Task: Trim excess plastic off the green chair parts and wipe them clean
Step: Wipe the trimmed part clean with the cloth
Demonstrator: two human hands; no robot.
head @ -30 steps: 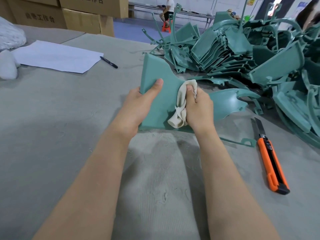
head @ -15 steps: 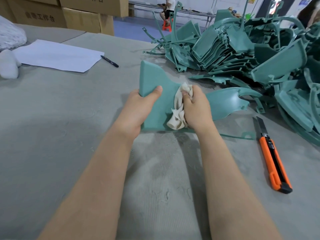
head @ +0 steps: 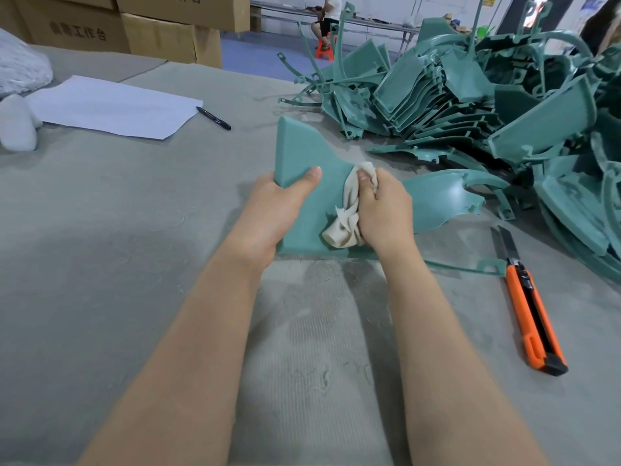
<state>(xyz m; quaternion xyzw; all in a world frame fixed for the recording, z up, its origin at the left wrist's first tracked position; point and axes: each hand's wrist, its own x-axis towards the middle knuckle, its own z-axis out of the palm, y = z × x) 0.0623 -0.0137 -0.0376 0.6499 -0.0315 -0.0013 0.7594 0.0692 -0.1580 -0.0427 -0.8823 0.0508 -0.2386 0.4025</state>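
Note:
A green chair part (head: 304,153) lies flat on the grey felt table (head: 100,237) in front of me. My left hand (head: 275,210) grips its left edge, thumb on top. My right hand (head: 384,208) holds a crumpled off-white cloth (head: 346,213) and presses it onto the middle of the part. The part's curved right end (head: 443,196) sticks out past my right hand. An orange utility knife (head: 531,307) with its blade extended lies on the table to the right.
A big heap of green chair parts (head: 487,105) fills the far right. A thin green trimmed strip (head: 470,267) lies near the knife. At the far left lie a white sheet (head: 114,109), a black pen (head: 213,118), and cardboard boxes (head: 134,25).
My right hand has drawn the cloth back toward me over the part. My left hand keeps the same hold on the left edge.

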